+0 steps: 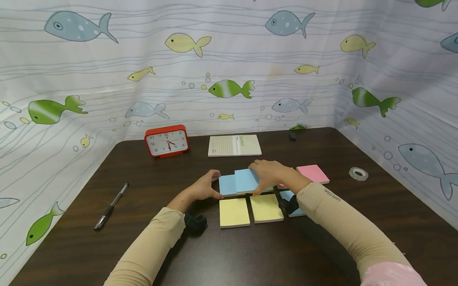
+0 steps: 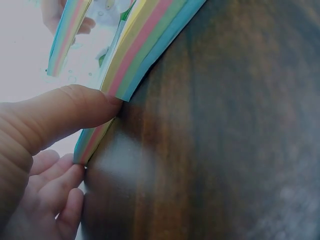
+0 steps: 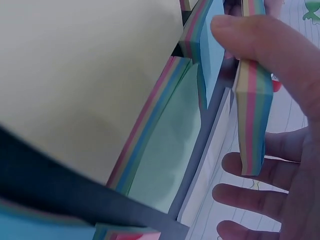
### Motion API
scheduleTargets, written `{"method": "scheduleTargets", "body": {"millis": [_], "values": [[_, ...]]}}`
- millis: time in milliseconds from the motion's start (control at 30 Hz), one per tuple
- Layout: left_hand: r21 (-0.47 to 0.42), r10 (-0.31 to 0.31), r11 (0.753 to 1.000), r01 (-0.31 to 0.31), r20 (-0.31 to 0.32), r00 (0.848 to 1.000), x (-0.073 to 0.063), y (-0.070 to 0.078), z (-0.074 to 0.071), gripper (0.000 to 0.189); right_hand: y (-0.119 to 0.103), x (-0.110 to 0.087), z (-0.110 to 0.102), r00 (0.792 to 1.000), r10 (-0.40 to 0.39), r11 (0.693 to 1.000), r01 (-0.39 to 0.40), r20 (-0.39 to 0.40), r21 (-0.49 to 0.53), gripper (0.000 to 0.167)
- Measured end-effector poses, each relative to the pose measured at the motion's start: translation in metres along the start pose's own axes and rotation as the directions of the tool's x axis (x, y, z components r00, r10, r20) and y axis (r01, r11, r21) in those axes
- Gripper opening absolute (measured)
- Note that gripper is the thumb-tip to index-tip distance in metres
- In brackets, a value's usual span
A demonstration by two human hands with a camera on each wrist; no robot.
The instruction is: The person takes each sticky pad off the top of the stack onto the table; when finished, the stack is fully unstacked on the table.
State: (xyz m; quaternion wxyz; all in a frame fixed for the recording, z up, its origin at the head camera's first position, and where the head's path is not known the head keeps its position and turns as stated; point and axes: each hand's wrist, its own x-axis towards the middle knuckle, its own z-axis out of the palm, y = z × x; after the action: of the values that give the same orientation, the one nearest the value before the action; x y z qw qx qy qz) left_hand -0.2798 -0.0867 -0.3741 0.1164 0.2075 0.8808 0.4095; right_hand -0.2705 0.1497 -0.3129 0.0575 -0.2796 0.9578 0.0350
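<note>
Two blue-topped sticky note pads are at the hands in the head view. My left hand (image 1: 204, 186) grips the left blue pad (image 1: 226, 185) by its edges, thumb near and fingers far; this pad (image 2: 89, 145) lies low at the table. My right hand (image 1: 270, 173) pinches the other blue pad (image 1: 246, 180), raised and overlapping the left one. Striped layers show on this raised pad's side (image 3: 252, 120), between thumb and fingers. Two yellow-topped pads (image 1: 234, 213) lie nearer in front. A green-topped pad (image 3: 162, 140) is mostly hidden under the right hand in the head view.
Pink-topped pads (image 1: 312, 173) and another blue-topped pad (image 1: 297, 212) lie right, partly behind the right arm. Around are a tape roll (image 1: 358, 174), a pen (image 1: 111, 205), a red clock (image 1: 166, 141), a notepad (image 1: 234, 145) and a small black object (image 1: 292, 136). Fish-print curtains (image 1: 229, 59) border the table.
</note>
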Motion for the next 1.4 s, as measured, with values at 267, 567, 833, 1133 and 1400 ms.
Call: {"method": "scheduleTargets", "body": {"millis": [267, 567, 833, 1133, 1400], "values": [[-0.008, 0.013, 1.0, -0.013, 0.007, 1.0, 0.001, -0.003, 0.001, 0.082, 0.007, -0.014, -0.001, 1.0, -0.012, 1.0, 0.012, -0.01, -0.006, 0.086], [-0.015, 0.011, 1.0, -0.011, 0.014, 1.0, 0.001, -0.001, -0.001, 0.081, 0.018, -0.029, 0.001, 0.999, 0.016, 1.0, -0.015, -0.03, 0.026, 0.084], [-0.025, 0.021, 0.999, -0.021, 0.02, 1.0, 0.001, 0.0, -0.001, 0.081, 0.026, -0.043, 0.002, 0.999, 0.039, 0.999, -0.039, -0.01, 0.034, 0.088], [-0.025, 0.024, 0.999, -0.024, 0.016, 1.0, -0.001, -0.003, 0.0, 0.08, 0.038, -0.067, 0.005, 0.999, 0.032, 0.997, -0.033, 0.008, 0.065, 0.09], [-0.028, 0.029, 0.999, -0.028, 0.021, 0.999, -0.002, 0.0, -0.001, 0.08, 0.054, -0.086, 0.011, 0.999, 0.035, 0.991, -0.034, -0.01, 0.131, 0.088]]}}
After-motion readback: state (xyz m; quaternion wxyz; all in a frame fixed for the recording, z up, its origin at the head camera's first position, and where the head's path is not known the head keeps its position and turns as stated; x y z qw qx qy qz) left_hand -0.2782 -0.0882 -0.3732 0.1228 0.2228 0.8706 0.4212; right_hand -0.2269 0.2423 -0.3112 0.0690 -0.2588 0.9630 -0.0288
